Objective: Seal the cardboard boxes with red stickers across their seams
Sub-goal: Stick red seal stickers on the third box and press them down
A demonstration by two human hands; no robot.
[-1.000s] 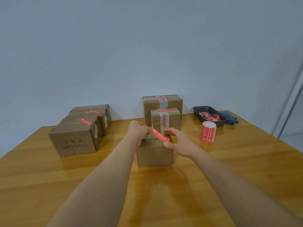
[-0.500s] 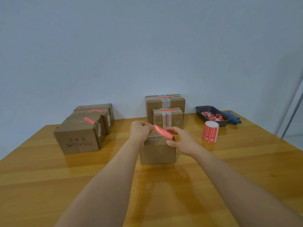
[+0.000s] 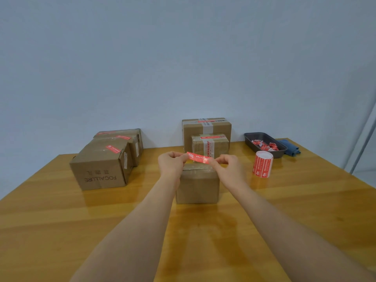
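Red sticker (image 3: 198,157): was held stretched between the two hands, above the top of the small cardboard box (image 3: 197,183) and apparently clear of it.
Left hand (image 3: 171,162): its fingers were pinched narrow on the sticker's left end.
Right hand (image 3: 225,163): its fingers (image 3: 216,159) were pinched narrow on the sticker's right end.
Change: a second before, the sticker slanted steeply, its right end low near the box top; by this moment it had been raised and drawn closer to level, printed face toward the camera.
Meaning for the task: the strip appeared peeled and tensioned, ready to be lowered; the sealing of this box was judged not yet done.
Long axis: ran left to right, from one set of fingers to the other, the left end slightly higher.
Seam: the box top beneath the fingers was too foreshortened to tell which way its seam ran.
Beyond the fingers: two taped boxes (image 3: 209,144) bearing red stickers stood on the desk (image 3: 305,200).
Left of the fingers: three stickered boxes (image 3: 101,165).
Right of the fingers: sticker roll (image 3: 263,166), upright; farther off, a dark tray (image 3: 249,138) of red scraps.
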